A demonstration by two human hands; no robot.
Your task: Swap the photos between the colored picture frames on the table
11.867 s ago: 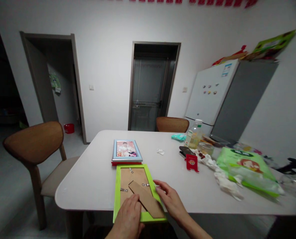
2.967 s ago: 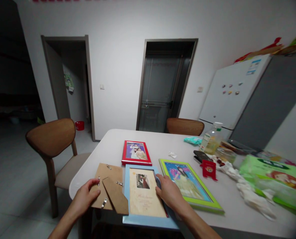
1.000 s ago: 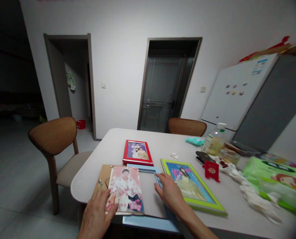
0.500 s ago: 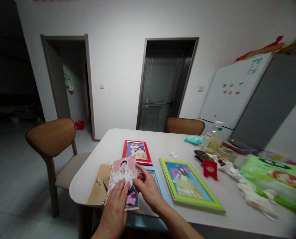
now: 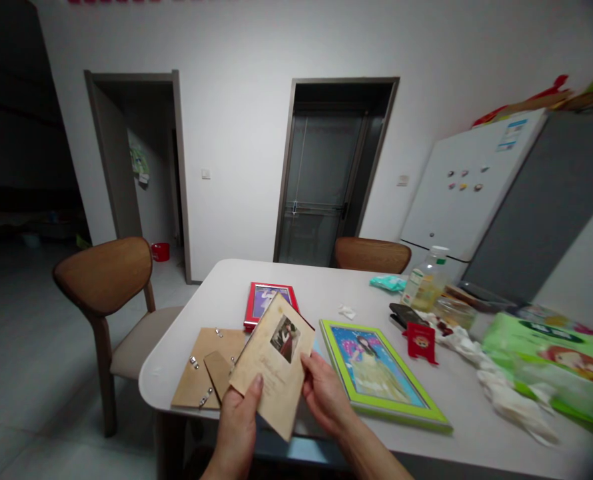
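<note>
A cream photo card [image 5: 264, 343] with a small picture of a figure in red and faint printed lettering is held up tilted over the table's front edge. My left hand [image 5: 239, 420] grips its lower left corner, thumb on top. At its right edge my right hand [image 5: 324, 393] pinches it. Behind the card's top lies a red picture frame [image 5: 250, 303], partly covered. To the left rests a brown frame backboard [image 5: 191, 380] with metal clips and a stand leg. A light blue frame is mostly hidden beneath the card.
A lime green picture frame [image 5: 401, 393] lies to the right. Beyond it are a red card-like item [image 5: 420, 341], a black phone-like object [image 5: 401, 313], a bottle [image 5: 426, 280], crumpled tissue [image 5: 511, 400] and a green tissue pack [image 5: 551, 353]. Chairs [image 5: 104, 273] stand at the left and far side.
The pink portrait side that faced up is out of sight, and the cream side shows instead. My left hand has moved from lying across the front to gripping the lower left corner.
</note>
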